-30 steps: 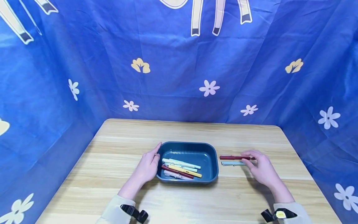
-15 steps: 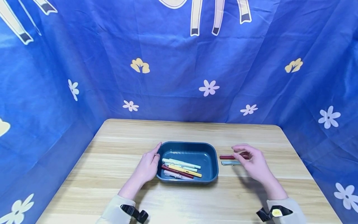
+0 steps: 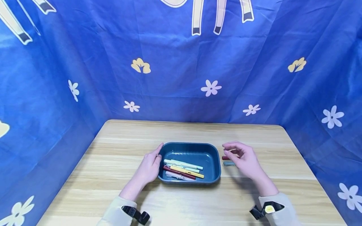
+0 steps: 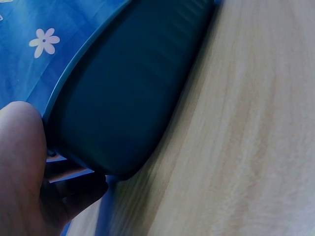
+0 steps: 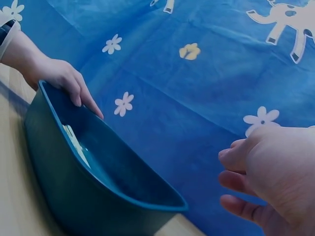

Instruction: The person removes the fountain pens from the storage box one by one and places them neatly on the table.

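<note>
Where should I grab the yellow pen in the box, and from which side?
Probably pinch its right end from above, coming from the right: the yellow pen overlaps its neighbours, and that end juts past the dark red pen beside it.

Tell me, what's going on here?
A person's left hand grips the left end of a dark teal bin holding several pens. Their right hand hovers beside the bin over a dark red pen and a light blue pen lying on the wooden table, and seems to hold nothing.
</note>
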